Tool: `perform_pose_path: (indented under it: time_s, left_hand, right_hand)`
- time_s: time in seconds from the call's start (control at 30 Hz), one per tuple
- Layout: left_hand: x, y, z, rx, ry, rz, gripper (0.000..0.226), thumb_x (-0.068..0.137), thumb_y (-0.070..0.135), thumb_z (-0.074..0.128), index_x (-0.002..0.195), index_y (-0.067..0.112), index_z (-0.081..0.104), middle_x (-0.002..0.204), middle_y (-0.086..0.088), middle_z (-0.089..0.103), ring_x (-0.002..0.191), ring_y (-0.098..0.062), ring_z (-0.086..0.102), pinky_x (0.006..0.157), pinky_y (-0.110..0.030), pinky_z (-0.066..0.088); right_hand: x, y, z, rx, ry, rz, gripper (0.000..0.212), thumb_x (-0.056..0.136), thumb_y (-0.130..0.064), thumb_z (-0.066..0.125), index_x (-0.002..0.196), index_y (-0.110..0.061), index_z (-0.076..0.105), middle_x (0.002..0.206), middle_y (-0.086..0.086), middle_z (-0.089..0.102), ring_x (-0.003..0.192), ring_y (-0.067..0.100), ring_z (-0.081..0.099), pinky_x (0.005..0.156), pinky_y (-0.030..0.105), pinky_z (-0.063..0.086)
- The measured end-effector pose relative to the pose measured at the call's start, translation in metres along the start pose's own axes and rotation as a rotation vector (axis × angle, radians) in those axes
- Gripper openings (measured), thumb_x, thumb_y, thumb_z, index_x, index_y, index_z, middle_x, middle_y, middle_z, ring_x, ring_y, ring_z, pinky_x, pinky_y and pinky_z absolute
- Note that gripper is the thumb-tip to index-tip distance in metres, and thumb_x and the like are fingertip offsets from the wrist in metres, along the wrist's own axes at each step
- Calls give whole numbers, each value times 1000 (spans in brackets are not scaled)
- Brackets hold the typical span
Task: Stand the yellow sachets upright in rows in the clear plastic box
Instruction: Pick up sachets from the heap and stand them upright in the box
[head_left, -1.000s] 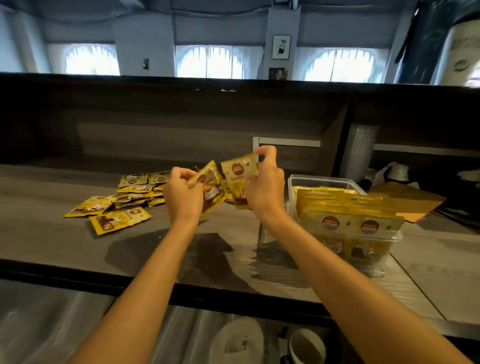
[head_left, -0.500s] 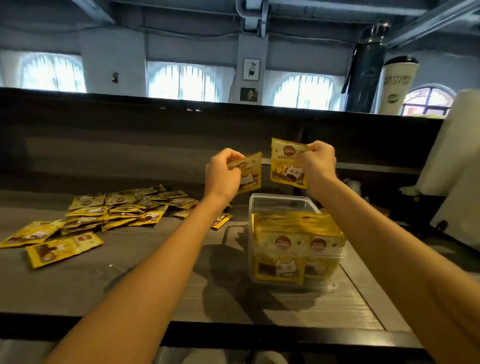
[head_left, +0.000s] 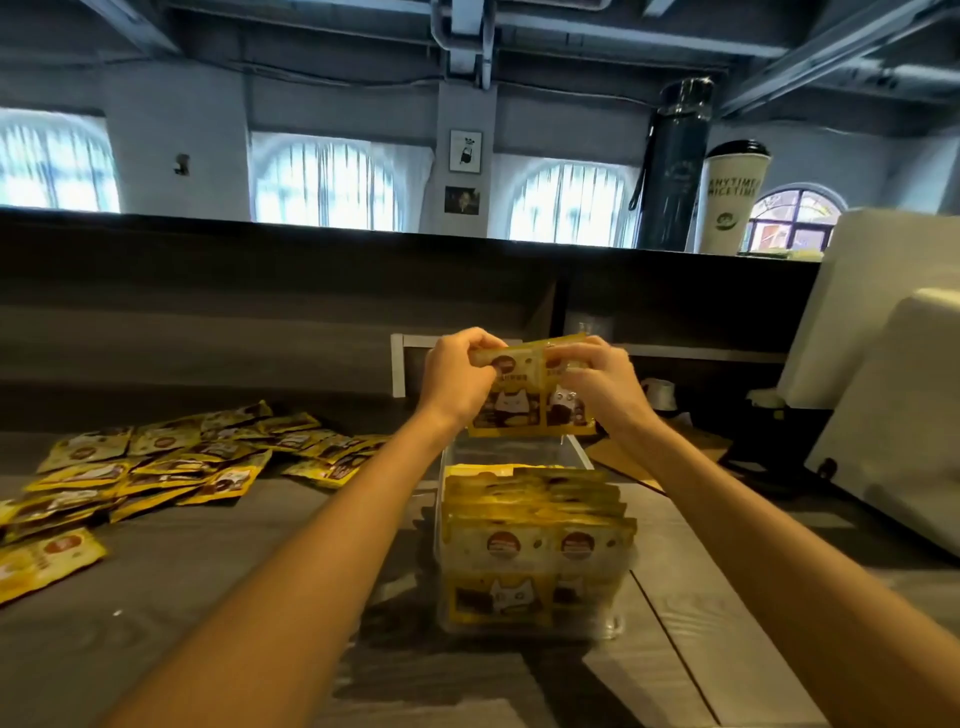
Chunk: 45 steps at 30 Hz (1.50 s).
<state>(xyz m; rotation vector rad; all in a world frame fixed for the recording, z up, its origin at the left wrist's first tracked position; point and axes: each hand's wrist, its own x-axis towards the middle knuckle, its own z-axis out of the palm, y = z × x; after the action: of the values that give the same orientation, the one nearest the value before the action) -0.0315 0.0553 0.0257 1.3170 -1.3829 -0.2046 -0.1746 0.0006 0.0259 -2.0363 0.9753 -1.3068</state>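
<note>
Above the far end of the clear plastic box (head_left: 602, 626) I hold two yellow sachets upright and side by side. My left hand (head_left: 457, 376) pinches the top of the left sachet (head_left: 511, 408). My right hand (head_left: 592, 379) pinches the top of the right sachet (head_left: 566, 410). The box's near part holds rows of upright yellow sachets (head_left: 535, 525), two across. Its far end shows bare wall. A heap of loose yellow sachets (head_left: 171, 462) lies flat on the grey counter (head_left: 234, 597) to the left.
A dark raised ledge (head_left: 311, 270) runs behind the counter, with a dark bottle (head_left: 672, 166) and a white cup (head_left: 732, 197) on top. A large white appliance (head_left: 893, 384) stands at the right. Brown cardboard (head_left: 670, 452) lies behind the box.
Both hands came together, so the two sachets now hang side by side over the box's far end. The camera view shifted, bringing the box closer and more central.
</note>
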Motion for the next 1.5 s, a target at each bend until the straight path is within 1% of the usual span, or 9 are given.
perform_pose_path:
  time_s: [0.27,0.43,0.63,0.8,0.93,1.1,1.2,1.27,1.5]
  left_hand:
    - [22,-7,16,31,-47,-14,23,88,2,56,111,6,58,117,-10,57,109,-18,54,75,-21,48]
    - [32,-21,24,182,95,-100,24,91,5,49,115,9,48,119,-11,49,98,-17,51,70,-21,44]
    - [37,-33,40,632,-756,-358,35,93,9,46,128,9,52,126,-12,55,113,-26,56,92,-33,48]
    - [36,-44,51,645,-961,-455,35,94,11,41,129,6,48,128,-13,53,104,-21,53,90,-30,45]
    - [35,-49,57,659,-1020,-513,36,95,17,40,129,6,48,128,-13,53,116,-26,54,100,-36,45]
    - [32,-49,60,644,-1014,-563,33,97,19,37,121,2,50,106,-12,50,89,-19,52,89,-35,46]
    - [33,-45,57,632,-960,-534,36,97,19,35,127,2,46,122,-22,53,107,-27,55,92,-37,45]
    - [33,-43,54,596,-908,-496,37,97,21,39,129,2,44,127,-18,53,103,-23,54,86,-33,44]
    - [30,-32,32,385,-809,-303,24,92,18,53,112,9,61,99,1,60,88,-8,55,77,-21,46]
  right_hand:
    - [17,18,-3,-121,8,-60,28,86,-16,63,108,0,66,101,0,54,92,9,52,60,10,44]
    - [32,34,-4,-22,165,29,25,86,-16,63,105,0,67,103,4,58,91,9,54,58,10,44]
    - [44,44,-1,75,281,116,24,87,-14,63,105,1,67,109,12,64,88,9,55,59,9,41]
    - [48,48,4,73,262,135,23,87,-16,62,104,-1,68,110,12,65,89,9,55,58,9,40]
    - [47,52,5,61,242,153,23,88,-16,61,104,-1,67,112,12,65,90,8,54,57,8,39]
    - [45,55,5,60,261,160,22,88,-16,61,103,-1,67,113,12,64,90,8,54,57,8,40]
    - [45,57,5,59,264,161,22,88,-15,61,103,-1,67,112,13,64,92,10,56,60,8,43]
    - [45,58,5,58,271,168,22,88,-15,61,103,0,67,112,13,64,92,11,56,62,10,45]
    - [43,55,2,108,247,200,20,86,-14,64,100,-1,68,110,13,65,101,21,61,71,22,50]
